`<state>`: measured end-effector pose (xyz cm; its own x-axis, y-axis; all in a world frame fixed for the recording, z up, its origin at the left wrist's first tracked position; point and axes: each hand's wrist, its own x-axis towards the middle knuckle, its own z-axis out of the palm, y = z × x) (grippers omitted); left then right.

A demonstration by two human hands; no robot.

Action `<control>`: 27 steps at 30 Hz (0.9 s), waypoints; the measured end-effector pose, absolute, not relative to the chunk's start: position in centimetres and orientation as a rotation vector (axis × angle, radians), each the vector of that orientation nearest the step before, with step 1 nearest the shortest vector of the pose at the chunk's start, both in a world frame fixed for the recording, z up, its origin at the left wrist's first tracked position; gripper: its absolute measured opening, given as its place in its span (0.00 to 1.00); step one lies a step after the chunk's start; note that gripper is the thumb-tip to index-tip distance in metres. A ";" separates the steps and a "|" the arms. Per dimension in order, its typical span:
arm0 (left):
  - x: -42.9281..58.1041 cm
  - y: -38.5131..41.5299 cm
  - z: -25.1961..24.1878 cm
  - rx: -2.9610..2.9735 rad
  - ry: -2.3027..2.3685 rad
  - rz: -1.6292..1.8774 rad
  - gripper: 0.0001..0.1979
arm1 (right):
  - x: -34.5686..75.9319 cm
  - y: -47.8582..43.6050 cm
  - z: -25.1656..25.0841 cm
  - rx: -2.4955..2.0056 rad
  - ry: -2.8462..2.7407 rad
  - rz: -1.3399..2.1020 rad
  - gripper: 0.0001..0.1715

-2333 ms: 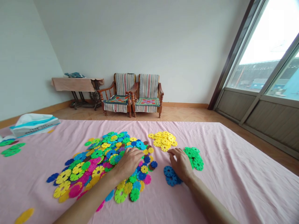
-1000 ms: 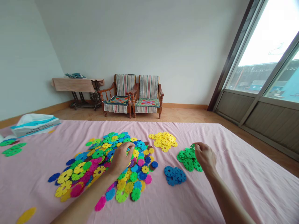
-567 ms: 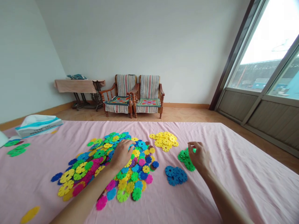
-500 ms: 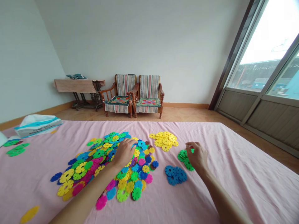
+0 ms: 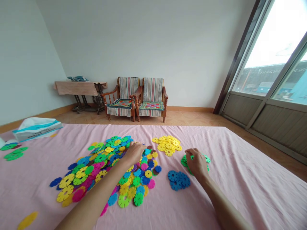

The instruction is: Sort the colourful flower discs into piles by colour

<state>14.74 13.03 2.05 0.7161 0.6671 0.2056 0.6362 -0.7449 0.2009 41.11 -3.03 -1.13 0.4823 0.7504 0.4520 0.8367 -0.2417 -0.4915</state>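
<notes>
My left hand (image 5: 135, 151) is over the right upper part of a large mixed heap of flower-shaped plastic discs (image 5: 102, 158). Its fingers are curled together and point right; the fingertips, and anything in them, are hidden. Farther right, my right hand (image 5: 197, 162) hovers over or touches a small pile of green discs (image 5: 206, 158), covering its middle. The thumb and bent forefinger look apart, with green showing between them. A pile of yellow discs (image 5: 169, 144) lies between the hands, toward the back. Blue discs (image 5: 178, 180) lie just left of my right forearm.
A pink cloth (image 5: 240, 179) covers the table. At its left stand a tissue box (image 5: 37, 130) and a few green discs (image 5: 15, 153). One orange-yellow disc (image 5: 27, 220) lies near the front left. Two wooden armchairs (image 5: 151, 95) stand beyond the table.
My left hand has shifted right across the mixed heap. My right hand has drawn slightly left and down, uncovering green discs on its right side.
</notes>
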 end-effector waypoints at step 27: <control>18.7 2.8 3.0 1.950 0.617 0.208 0.22 | 41.3 -3.1 -0.9 -2.039 -1.290 -0.187 0.16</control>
